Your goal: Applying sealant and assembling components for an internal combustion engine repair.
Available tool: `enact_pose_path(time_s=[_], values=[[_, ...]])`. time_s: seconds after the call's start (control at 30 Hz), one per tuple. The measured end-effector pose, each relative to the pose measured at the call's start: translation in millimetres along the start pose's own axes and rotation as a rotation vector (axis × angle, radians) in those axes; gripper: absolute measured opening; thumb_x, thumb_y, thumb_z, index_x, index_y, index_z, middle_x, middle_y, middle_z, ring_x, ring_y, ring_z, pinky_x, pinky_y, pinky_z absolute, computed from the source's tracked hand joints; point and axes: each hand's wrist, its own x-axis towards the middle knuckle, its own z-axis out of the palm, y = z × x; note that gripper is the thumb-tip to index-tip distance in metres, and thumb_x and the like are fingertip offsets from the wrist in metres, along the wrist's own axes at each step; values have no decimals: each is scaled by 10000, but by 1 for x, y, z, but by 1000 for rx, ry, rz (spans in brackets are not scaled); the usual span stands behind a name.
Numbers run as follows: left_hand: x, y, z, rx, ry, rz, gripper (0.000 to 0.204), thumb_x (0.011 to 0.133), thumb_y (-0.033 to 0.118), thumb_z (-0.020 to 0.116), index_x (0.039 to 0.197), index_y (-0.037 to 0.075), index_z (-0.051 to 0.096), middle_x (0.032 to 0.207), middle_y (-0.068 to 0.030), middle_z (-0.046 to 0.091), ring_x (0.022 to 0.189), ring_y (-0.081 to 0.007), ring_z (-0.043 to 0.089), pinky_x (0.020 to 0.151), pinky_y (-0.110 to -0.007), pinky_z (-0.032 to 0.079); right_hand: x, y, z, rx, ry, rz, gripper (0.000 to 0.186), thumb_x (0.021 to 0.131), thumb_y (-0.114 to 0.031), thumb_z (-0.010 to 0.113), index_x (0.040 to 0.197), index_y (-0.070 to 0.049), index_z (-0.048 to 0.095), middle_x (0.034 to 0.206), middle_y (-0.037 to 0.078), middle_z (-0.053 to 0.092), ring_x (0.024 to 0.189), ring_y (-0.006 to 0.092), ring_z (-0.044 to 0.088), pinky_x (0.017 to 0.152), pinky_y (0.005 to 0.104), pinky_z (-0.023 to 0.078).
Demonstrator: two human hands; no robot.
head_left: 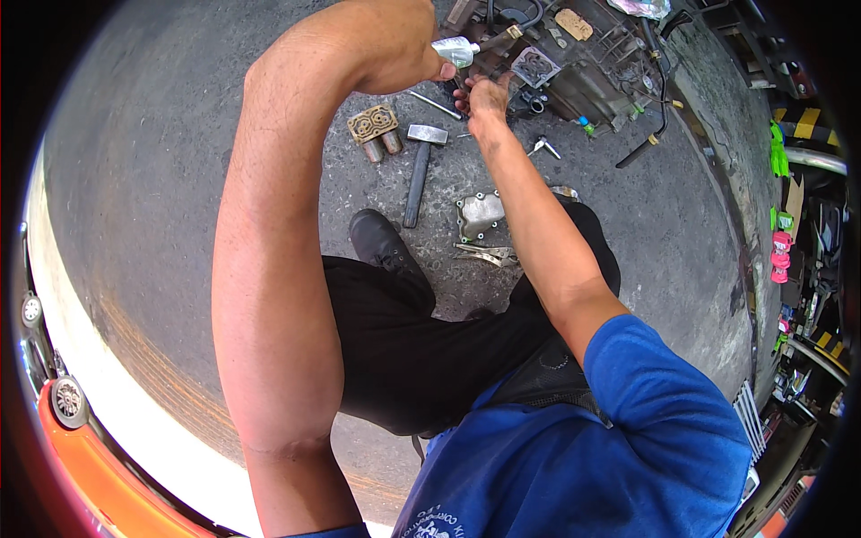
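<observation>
My left hand [414,65] is wrapped round a clear plastic bottle [456,51], which is tilted with its narrow end toward the right. Just below and right of it is my right hand [487,95], its fingers curled toward the left. What sits in those fingers is too small and dark to make out. Close by on the right lies a square metal plate [535,67] with cut-outs. Nearer to me, a hammer [421,170] with a dark handle lies beside a tan metal block with two cylinders [374,127]. A metal rod [436,105] lies below my left hand.
Greasy machine parts [601,76] crowd the ground at the far right. Between my legs lie a metal cover [482,215] and locking pliers [485,255]. A small ratchet-like tool [544,146] is right of my forearm. An orange car [99,475] stands at the left edge.
</observation>
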Motion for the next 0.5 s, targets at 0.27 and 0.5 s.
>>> enact_pose_path(time_s=[0.27, 0.5], values=[[-2, -2, -1, -8, -6, 41, 334, 956, 290, 686, 1096, -2, 767, 1053, -268, 748, 1043, -405, 720, 891, -487, 552, 1, 1, -4, -37, 44, 3, 942, 1023, -132, 540, 1677, -211, -133, 936, 153, 664, 566, 194, 640, 448, 321, 504], [-1, 3, 0, 23, 14, -27, 348, 963, 305, 687, 1104, -4, 765, 1056, -271, 747, 1051, -407, 718, 892, -486, 551, 3, -2, 2, -6, -6, -5, 946, 1011, -83, 519, 1675, -245, -135, 932, 114, 656, 606, 196, 651, 476, 337, 521]])
